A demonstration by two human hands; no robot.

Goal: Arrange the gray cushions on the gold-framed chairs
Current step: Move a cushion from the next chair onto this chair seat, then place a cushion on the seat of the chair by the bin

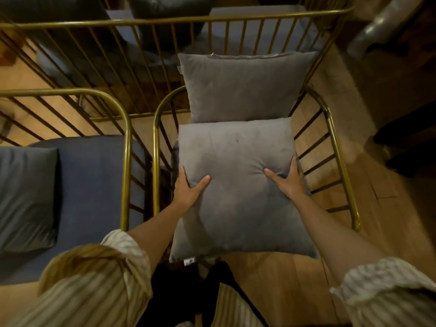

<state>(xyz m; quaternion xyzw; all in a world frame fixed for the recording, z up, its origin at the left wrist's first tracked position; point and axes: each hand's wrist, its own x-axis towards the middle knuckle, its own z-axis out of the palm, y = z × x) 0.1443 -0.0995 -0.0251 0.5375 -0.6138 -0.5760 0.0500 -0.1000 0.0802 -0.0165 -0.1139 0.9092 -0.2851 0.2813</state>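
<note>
I hold a gray cushion (236,185) over the seat of the gold-framed chair (335,142) in front of me. My left hand (188,187) grips its left edge, thumb on top. On the right edge my right hand (287,180) pinches the fabric, denting it. A second gray cushion (243,88) leans upright against this chair's back, just beyond the held one. The held cushion hides most of the seat.
To the left stands another gold-framed chair (127,142) with a blue seat pad and a gray cushion (26,199) on it. Behind both runs a longer gold rail (165,18) with dark cushions beyond. Wooden floor (377,220) lies to the right.
</note>
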